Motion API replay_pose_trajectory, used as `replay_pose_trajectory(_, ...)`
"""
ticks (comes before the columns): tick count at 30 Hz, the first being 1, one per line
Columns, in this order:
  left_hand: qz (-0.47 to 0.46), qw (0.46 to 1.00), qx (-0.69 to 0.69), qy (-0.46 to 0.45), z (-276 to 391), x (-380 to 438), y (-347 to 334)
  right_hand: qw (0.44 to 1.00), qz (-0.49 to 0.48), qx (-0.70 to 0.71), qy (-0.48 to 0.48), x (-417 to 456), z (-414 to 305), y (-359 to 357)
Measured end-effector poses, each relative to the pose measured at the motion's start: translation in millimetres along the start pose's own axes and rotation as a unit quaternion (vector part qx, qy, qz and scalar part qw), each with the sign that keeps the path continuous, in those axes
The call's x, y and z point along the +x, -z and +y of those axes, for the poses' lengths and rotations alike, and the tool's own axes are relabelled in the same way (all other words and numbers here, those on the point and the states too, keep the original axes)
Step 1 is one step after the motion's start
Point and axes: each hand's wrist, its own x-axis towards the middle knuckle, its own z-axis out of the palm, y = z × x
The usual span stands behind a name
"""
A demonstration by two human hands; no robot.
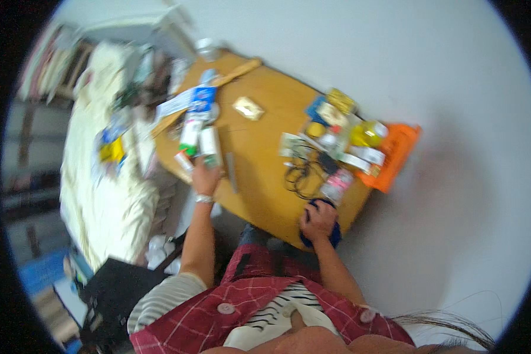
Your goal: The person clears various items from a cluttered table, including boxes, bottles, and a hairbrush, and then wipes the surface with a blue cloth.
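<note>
My left hand (pixel 206 177) is at the table's left front edge, at the near end of a white and green box (pixel 209 144); blur hides whether it grips anything. Beside it lie another white and green pack (pixel 190 135) and a small white and orange box (pixel 184 160). Over a dark blue cloth-like item (pixel 335 239) near the front right edge rests my right hand (pixel 319 219), fingers bent; whether they grip it is unclear. Just beyond that hand are a pink and clear container (pixel 337 183) and a coiled black cable (pixel 298 177).
The wooden table (pixel 261 163) meets a pale wall. An orange bag (pixel 396 155), a yellow-capped or yellow-filled jar (pixel 366 133) and small packs crowd its right side. A blue pack (pixel 202 99) and a wooden stick (pixel 239 73) lie at the back left. Cream bedding (pixel 110 212) is further left.
</note>
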Motion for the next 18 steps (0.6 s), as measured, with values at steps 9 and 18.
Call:
replay_pose_trajectory(9,-0.205,0.879,-0.430,-0.006,140.8,-33.6,40.2,0.999,-0.025,0.040,-0.024,-2.6,5.6,12.8)
replay_pose_trajectory(18,-0.499,0.558,-0.662,0.041,254.6,-59.8,29.2,0.998,-0.012,0.048,-0.028,-4.9,4.6,11.8)
